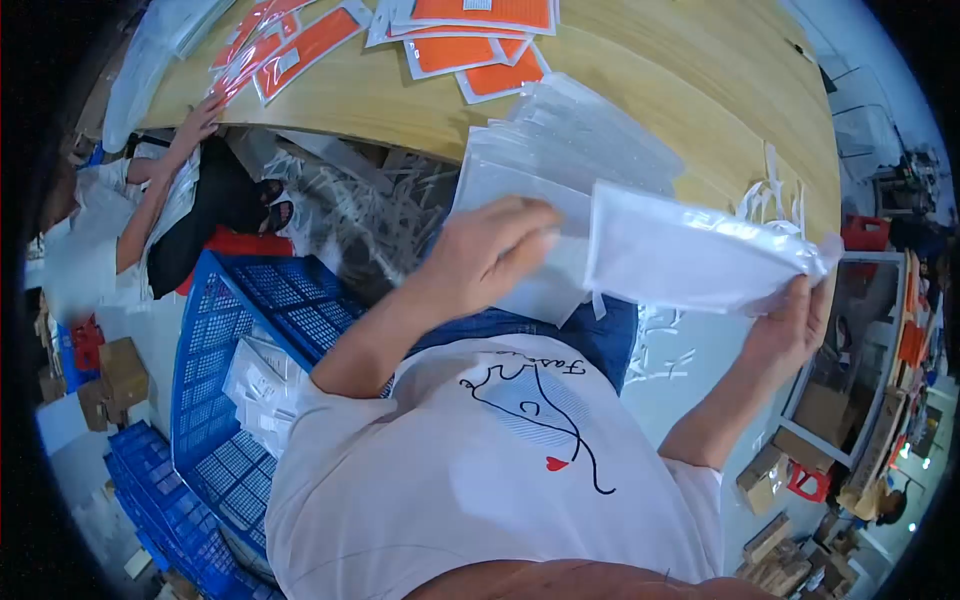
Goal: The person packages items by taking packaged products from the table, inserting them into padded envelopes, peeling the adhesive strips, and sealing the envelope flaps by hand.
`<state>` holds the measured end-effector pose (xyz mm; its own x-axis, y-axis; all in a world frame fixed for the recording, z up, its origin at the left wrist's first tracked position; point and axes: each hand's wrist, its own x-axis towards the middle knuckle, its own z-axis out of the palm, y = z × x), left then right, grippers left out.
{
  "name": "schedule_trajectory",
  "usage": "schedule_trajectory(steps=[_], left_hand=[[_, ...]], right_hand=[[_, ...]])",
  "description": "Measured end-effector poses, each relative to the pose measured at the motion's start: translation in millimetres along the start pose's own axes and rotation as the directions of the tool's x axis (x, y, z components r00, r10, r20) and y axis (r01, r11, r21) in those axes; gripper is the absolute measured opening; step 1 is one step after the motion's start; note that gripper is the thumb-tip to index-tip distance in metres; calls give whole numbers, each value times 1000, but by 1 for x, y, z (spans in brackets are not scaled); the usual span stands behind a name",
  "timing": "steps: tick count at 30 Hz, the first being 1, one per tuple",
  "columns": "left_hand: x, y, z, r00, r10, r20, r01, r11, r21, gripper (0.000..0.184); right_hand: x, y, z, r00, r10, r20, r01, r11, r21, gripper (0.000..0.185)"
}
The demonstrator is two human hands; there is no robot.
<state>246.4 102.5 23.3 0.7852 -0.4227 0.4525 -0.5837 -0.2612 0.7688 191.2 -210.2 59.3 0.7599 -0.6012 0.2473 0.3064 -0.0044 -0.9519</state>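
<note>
My right hand (795,325) grips the right end of a flat white packet in clear, shiny plastic (695,255). The packet is raised above the table's front edge. My left hand (490,255) is left of the packet, apart from it, with its fingers curled together and slightly blurred; whatever they may hold cannot be made out. Beneath and behind it, a fanned stack of clear plastic bags (570,140) lies partly on the table and over my lap. White strips (770,190) rest on the table behind the packet.
Orange packets (480,50) lie on the wooden table (700,60). A co-worker (120,215) sits at the left, one hand at the table edge. A blue crate (215,365) holding white packets stands beside me. Cut strips litter the floor; boxes and a rack stand at the right.
</note>
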Motion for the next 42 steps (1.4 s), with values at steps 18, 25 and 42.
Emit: schedule_trajectory(steps=[18,25,42], left_hand=[[-17,32,-1,984,156,87,-178,860,479,23],[-11,23,-16,921,-59,-386,91,994,65,13],[-36,1,22,682,-725,-90,431,498,-752,27]], right_hand=[[20,-54,79,685,-174,707,493,826,-274,45],[-23,-74,88,819,-128,559,375,858,-352,43],[-92,9,112,403,-179,897,858,416,-303,37]])
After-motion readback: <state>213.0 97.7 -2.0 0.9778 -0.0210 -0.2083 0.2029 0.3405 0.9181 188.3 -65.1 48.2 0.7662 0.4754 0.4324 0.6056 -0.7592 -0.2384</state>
